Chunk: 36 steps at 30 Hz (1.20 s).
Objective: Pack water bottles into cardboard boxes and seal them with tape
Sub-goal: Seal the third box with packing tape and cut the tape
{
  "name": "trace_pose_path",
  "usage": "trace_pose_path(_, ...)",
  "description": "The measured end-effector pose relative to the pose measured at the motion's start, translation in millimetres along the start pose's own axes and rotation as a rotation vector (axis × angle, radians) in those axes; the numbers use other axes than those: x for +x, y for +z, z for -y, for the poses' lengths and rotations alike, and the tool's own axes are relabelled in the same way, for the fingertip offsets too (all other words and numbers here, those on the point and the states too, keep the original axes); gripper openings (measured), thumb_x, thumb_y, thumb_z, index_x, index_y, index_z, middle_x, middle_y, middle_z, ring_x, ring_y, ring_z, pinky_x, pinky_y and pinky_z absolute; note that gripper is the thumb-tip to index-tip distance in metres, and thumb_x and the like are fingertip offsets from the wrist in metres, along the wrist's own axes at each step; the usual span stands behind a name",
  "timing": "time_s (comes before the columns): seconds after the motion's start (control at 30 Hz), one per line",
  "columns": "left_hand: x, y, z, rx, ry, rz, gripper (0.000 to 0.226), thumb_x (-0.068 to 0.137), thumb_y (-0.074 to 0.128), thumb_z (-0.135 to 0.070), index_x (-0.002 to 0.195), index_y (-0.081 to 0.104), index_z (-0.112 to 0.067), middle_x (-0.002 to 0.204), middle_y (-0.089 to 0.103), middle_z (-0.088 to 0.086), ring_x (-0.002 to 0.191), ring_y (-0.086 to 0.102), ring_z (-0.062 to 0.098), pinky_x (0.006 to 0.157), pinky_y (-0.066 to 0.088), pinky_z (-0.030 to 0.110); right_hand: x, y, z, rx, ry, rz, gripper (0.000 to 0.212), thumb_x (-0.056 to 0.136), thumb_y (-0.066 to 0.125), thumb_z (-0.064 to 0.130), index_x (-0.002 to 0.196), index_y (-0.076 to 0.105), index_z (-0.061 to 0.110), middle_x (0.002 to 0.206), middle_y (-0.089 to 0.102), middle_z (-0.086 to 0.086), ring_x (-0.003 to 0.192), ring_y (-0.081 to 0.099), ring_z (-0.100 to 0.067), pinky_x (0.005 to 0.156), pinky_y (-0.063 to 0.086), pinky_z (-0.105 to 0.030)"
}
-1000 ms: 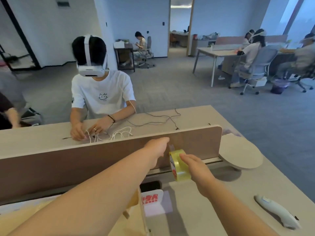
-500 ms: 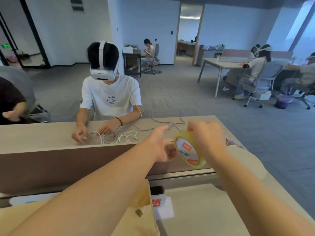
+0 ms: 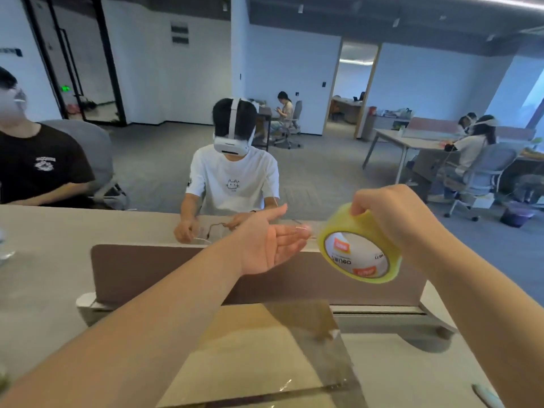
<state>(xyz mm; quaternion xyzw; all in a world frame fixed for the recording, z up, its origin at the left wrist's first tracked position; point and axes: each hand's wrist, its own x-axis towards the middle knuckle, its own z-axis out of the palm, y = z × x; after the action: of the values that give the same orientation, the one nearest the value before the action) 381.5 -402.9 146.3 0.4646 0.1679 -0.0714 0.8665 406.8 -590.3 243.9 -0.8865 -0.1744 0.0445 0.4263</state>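
Tape roll (image 3: 359, 245) is gripped from above by the right hand (image 3: 391, 213), raised at 3 o'clock of the left hand (image 3: 265, 245), whose fingers (image 3: 290, 234) are spread open, palm up. Box (image 3: 265, 348) is seen at 6 o'clock on the bench (image 3: 412, 366).

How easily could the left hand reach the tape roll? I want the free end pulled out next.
Probably yes. The left hand is open, its fingertips just short of the tape roll held up by the right hand, with nothing between them.
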Motion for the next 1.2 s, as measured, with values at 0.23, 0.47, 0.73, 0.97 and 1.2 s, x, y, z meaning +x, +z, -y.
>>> trace_pose_path(0.23,-134.3,-78.6,-12.8,0.148,0.08,-0.153,0.022,0.083,0.07,-0.023,0.098,0.06,-0.011,0.076,0.052,0.001,0.054,0.057,0.008,0.049,0.054,0.019,-85.3,84.9,80.1,-0.041,-0.152,0.11,0.016,0.076,0.062,0.015,0.064,0.055,0.006,0.062,0.039,-0.008,0.059,0.032,-0.02,0.052,0.024,-0.032)
trace_pose_path(0.47,-303.2,-197.4,-12.8,0.283,0.127,-0.475,0.012,0.091,0.061,-0.01,0.079,0.061,-0.008,0.064,0.061,0.003,0.055,0.065,0.015,0.052,0.057,0.021,-194.7,199.6,167.5,-0.298,-0.428,0.25,0.023,0.095,0.049,0.017,0.112,0.064,0.019,0.108,0.062,-0.008,0.103,0.056,-0.026,0.078,0.037,-0.029)
trace_pose_path(0.73,-476.1,-348.3,29.6,0.264,0.269,-0.856,0.015,0.09,0.062,-0.001,0.076,0.058,-0.006,0.051,0.061,0.004,0.038,0.058,0.008,0.043,0.053,0.018,-316.9,354.3,225.3,-0.445,-0.459,0.555,0.032,0.1,0.039,0.026,0.128,0.054,0.026,0.116,0.051,-0.005,0.107,0.049,-0.025,0.081,0.038,-0.028)
trace_pose_path(0.97,-537.1,-404.1,92.0,0.321,0.086,-0.91,0.025,0.089,0.061,0.002,0.07,0.056,-0.013,0.066,0.058,0.003,0.035,0.053,0.004,0.041,0.046,0.013,-359.9,449.0,200.2,-0.759,-0.179,0.71,0.03,0.08,0.057,0.039,0.089,0.069,0.014,0.09,0.068,-0.003,0.073,0.058,-0.017,0.058,0.043,-0.025)
trace_pose_path(1.2,-528.2,-437.3,114.2,0.219,0.18,-0.961,0.012,0.089,0.061,-0.004,0.079,0.061,-0.011,0.069,0.062,0.003,0.051,0.059,0.009,0.042,0.047,0.014,-349.0,494.9,208.6,-0.906,-0.179,0.615,0.053,0.078,0.064,0.056,0.112,0.065,0.015,0.097,0.06,-0.002,0.095,0.06,-0.021,0.076,0.047,-0.027)
